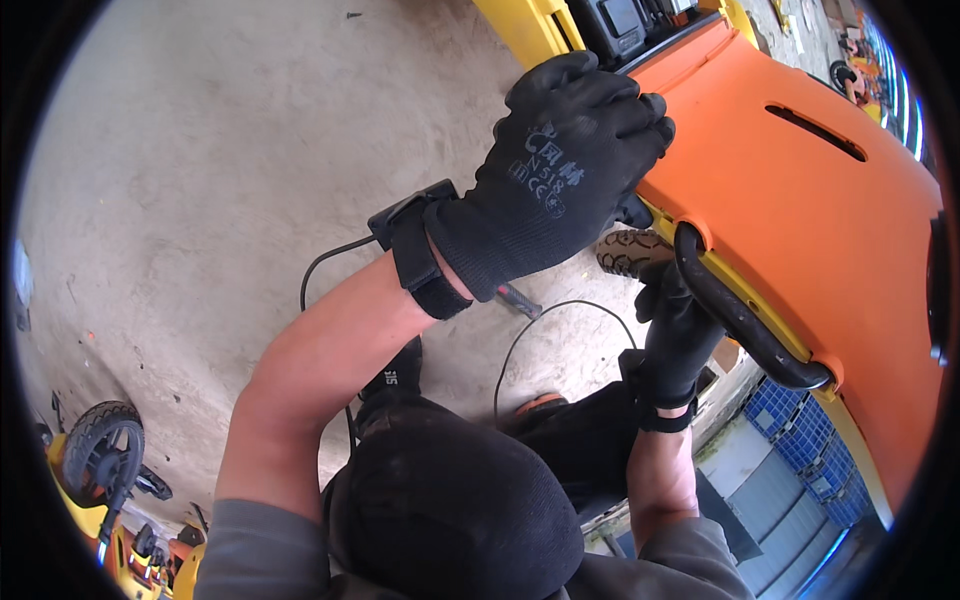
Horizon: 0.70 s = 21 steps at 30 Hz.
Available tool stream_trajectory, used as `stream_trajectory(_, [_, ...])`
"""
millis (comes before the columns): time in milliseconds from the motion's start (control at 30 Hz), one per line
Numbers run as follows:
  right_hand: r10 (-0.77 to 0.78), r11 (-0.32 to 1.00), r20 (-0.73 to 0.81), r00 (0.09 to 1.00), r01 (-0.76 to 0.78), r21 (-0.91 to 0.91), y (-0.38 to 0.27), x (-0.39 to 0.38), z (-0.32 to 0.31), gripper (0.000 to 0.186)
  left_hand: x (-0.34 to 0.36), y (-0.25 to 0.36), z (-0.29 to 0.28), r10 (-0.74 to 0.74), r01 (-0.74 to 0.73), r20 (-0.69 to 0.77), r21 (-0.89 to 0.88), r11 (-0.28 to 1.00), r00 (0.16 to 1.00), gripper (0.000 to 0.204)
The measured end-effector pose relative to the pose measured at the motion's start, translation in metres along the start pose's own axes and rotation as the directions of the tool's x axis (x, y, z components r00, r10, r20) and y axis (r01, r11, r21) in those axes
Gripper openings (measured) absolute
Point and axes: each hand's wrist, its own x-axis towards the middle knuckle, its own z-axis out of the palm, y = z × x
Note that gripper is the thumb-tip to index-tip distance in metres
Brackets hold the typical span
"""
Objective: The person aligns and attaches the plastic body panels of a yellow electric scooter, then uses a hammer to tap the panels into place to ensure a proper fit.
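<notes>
A large orange body panel (pixel 790 190), with a dark slot and a yellow lower edge, slants across the right side. My left hand (pixel 560 160), in a black knitted glove, is closed at the panel's upper left edge; whatever its curled fingers grip is hidden. Lower down, my right hand (pixel 680 330), gloved in black too, has its fingers bent up beside a curved black handle (pixel 745 325) on the panel's edge. What those fingers hold, if anything, does not show. Beyond the left hand sits a black boxy part (pixel 620 25) in a yellow frame (pixel 520 30).
A treaded tyre (pixel 632 252) shows below the panel. On the concrete floor (pixel 200 150) lies a tool with a red and grey handle (pixel 518 300). Thin black cables hang by both wrists. A wheel (pixel 103 450) with yellow parts stands lower left; blue crates (pixel 810 440) are at lower right.
</notes>
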Motion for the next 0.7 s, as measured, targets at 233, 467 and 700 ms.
stream_trajectory(233, [-0.063,0.993,0.03,0.998,0.065,-0.103,0.006,0.0,-0.004,0.035,0.002,-0.004,0.0,0.038,-0.039,0.016,0.014,0.999,0.999,0.058])
stream_trajectory(467, [-0.284,0.912,-0.015,0.959,0.266,-0.311,0.012,0.004,-0.002,0.036,-0.003,-0.006,0.008,0.062,-0.062,-0.037,0.002,0.998,0.997,0.063])
stream_trajectory(700, [-0.081,0.991,0.014,0.997,0.082,-0.103,-0.004,-0.001,0.003,0.037,-0.011,0.0,0.014,0.013,-0.013,-0.046,-0.009,1.0,0.999,0.069])
